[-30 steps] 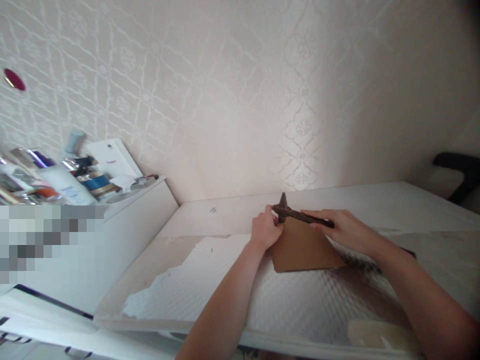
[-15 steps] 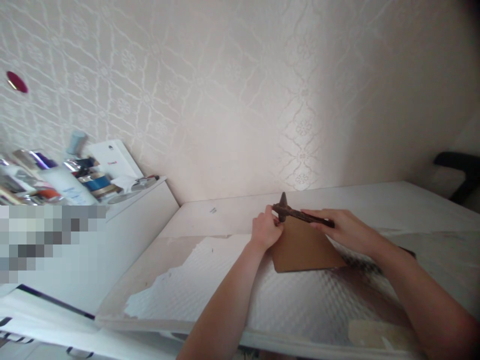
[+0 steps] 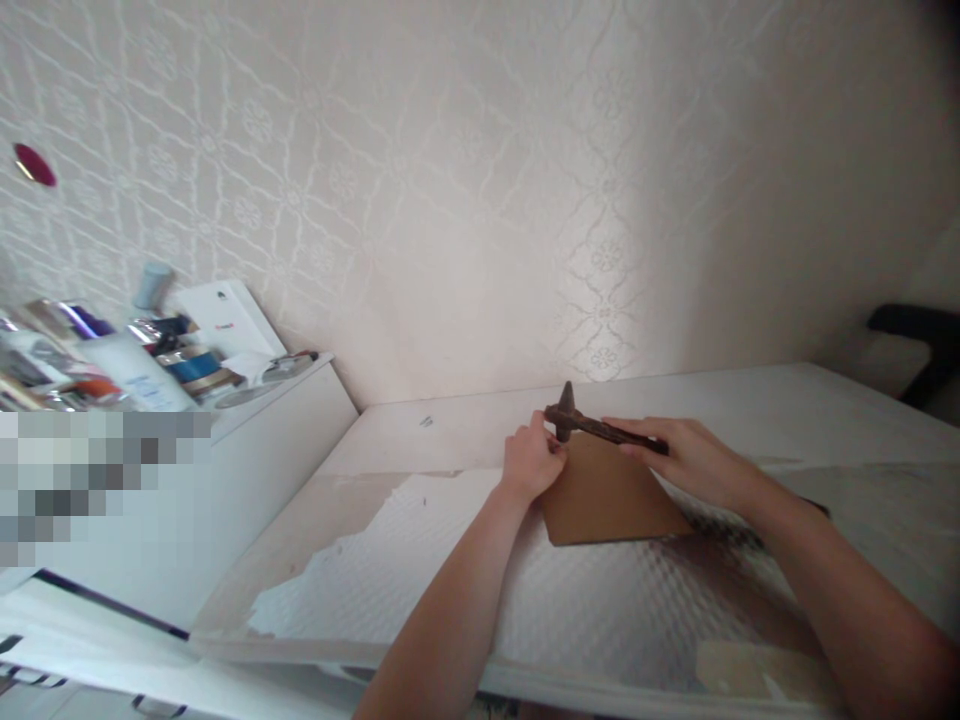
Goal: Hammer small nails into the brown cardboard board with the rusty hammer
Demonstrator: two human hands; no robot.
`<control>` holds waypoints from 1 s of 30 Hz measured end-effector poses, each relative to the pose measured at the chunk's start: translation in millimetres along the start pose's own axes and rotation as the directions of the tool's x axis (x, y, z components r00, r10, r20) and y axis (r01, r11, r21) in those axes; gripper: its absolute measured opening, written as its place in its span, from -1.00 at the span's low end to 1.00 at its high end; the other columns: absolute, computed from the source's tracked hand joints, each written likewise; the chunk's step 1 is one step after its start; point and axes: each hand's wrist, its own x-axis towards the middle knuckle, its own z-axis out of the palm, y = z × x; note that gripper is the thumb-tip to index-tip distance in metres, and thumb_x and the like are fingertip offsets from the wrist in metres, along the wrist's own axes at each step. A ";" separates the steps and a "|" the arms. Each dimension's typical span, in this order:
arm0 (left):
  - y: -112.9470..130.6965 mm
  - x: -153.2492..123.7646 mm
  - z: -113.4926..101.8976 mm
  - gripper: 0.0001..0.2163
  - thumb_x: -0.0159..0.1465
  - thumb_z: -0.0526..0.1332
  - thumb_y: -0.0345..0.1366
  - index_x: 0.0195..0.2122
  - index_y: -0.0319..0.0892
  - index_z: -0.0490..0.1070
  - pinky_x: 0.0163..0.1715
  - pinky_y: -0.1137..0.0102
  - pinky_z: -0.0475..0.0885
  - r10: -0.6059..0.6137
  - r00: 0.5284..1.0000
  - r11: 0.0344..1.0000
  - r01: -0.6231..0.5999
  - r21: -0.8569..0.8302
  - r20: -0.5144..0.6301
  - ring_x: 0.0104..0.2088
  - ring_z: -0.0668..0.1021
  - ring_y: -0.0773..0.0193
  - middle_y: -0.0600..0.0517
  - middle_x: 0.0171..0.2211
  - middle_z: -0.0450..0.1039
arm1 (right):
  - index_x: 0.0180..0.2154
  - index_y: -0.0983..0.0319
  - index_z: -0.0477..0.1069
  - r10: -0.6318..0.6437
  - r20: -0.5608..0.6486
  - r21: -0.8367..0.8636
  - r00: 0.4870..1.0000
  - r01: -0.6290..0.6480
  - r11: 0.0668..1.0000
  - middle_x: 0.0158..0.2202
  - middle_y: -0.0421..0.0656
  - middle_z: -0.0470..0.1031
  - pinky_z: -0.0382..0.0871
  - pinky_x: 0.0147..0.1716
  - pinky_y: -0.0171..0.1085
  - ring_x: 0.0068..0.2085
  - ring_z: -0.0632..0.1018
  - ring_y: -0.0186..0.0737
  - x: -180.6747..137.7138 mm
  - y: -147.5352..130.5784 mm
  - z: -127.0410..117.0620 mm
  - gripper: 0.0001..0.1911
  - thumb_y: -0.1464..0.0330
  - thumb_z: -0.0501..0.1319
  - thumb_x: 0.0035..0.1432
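Observation:
My right hand (image 3: 686, 460) grips the handle of a dark, rusty-looking hammer (image 3: 600, 430). Its head, with a pointed end facing up, is over the far left corner of a flat brown board (image 3: 611, 495). My left hand (image 3: 532, 460) is at that same corner, fingers curled closed right beside the hammer head. What those fingers pinch, if anything, is too small and partly hidden. The board lies on a white textured sheet (image 3: 420, 540) that covers part of the table.
White cabinet (image 3: 277, 470) on the left, its top crowded with bottles (image 3: 139, 370), tape rolls and a white box (image 3: 232, 315). Patterned wall (image 3: 465, 220) rises behind the table. Small metal bits (image 3: 426, 421) lie near the table's back. A black curved object (image 3: 919, 325) shows at far right.
The hammer head has risen very slightly at the board's corner. Both hands and the board otherwise stay in place.

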 end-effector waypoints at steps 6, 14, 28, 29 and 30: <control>0.7 -0.2 -0.1 -0.75 0.07 0.14 -0.39 -0.21 -0.12 0.19 -0.24 0.32 0.36 -0.001 1.000 1.000 0.001 -0.014 0.009 -0.25 0.51 0.19 0.06 -0.33 0.51 | 0.07 0.02 0.32 0.005 0.003 0.024 1.000 -0.005 1.000 0.04 -0.26 0.40 0.32 0.01 -0.14 0.03 0.44 -0.08 0.3 -1.2 -0.5 -0.56 0.33 0.07 0.14; 2.1 -0.3 -0.8 -0.74 0.08 0.14 -0.40 -0.19 -0.12 0.18 -0.21 0.30 0.36 -0.005 1.000 1.000 0.005 -0.015 0.018 -0.23 0.50 0.19 0.06 -0.32 0.51 | 0.09 0.08 0.30 0.006 0.028 0.020 1.000 -0.007 1.000 0.05 -0.21 0.40 0.31 0.02 -0.12 0.03 0.44 -0.08 0.0 -0.2 -0.9 -0.56 0.35 0.06 0.15; 1.7 -0.1 -1.3 -0.75 0.08 0.13 -0.40 -0.19 -0.12 0.18 -0.24 0.32 0.36 0.001 1.000 1.000 -0.001 -0.011 0.020 -0.25 0.50 0.20 0.05 -0.32 0.50 | 0.11 0.10 0.29 -0.001 0.040 0.010 0.999 0.001 1.000 0.07 -0.21 0.38 0.31 0.03 -0.12 0.05 0.41 -0.10 0.1 0.1 -1.2 -0.56 0.32 0.04 0.18; 1.8 -0.1 -1.4 -0.75 0.08 0.13 -0.39 -0.19 -0.12 0.18 -0.24 0.32 0.36 0.001 1.000 1.000 -0.001 -0.012 0.021 -0.25 0.50 0.19 0.05 -0.32 0.50 | 0.10 0.11 0.29 0.006 0.037 0.014 0.999 -0.007 1.000 0.07 -0.21 0.38 0.31 0.03 -0.11 0.05 0.41 -0.10 0.0 -0.2 -1.3 -0.57 0.32 0.04 0.18; 2.0 -0.1 -1.5 -0.75 0.09 0.13 -0.39 -0.19 -0.12 0.18 -0.23 0.31 0.36 0.002 1.000 1.000 -0.001 -0.012 0.023 -0.25 0.50 0.19 0.05 -0.32 0.50 | 0.10 0.11 0.30 0.013 0.034 0.019 0.999 -0.014 1.000 0.07 -0.21 0.38 0.30 0.04 -0.10 0.05 0.42 -0.09 -0.2 -0.3 -1.2 -0.57 0.32 0.05 0.18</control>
